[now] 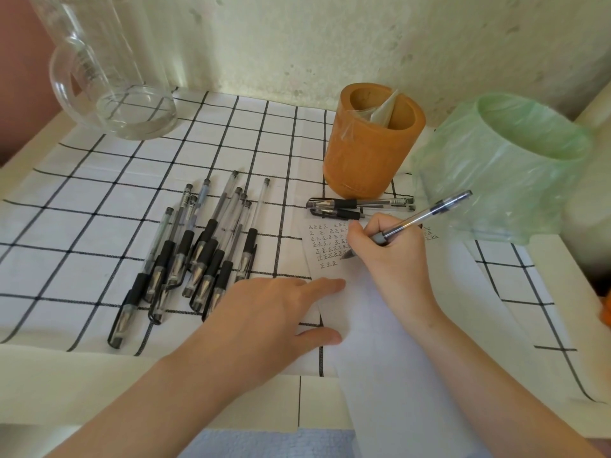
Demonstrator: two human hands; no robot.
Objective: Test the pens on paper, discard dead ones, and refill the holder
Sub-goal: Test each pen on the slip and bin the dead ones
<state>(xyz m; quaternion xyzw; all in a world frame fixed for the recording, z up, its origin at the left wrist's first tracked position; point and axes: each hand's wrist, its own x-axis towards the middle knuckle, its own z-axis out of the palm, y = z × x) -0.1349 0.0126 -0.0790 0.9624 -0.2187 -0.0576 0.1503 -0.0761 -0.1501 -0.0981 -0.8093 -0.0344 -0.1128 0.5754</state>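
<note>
A single view from the person's head looks forward and steeply down over a tabletop spread with a checked cloth (99, 233). It sits close: both forearms enter from the bottom edge, and the left hand (264, 312) and the right hand (386, 256), which grips a pen (426, 214), fill the lower middle over the paper (380, 342). The wide lens bends the cloth's lines toward the edges. The top of the frame reaches the wall (297, 44) — a glass jug (109, 77) is cut off at upper left, and a green-bagged bin (502, 166) stands at right
</note>
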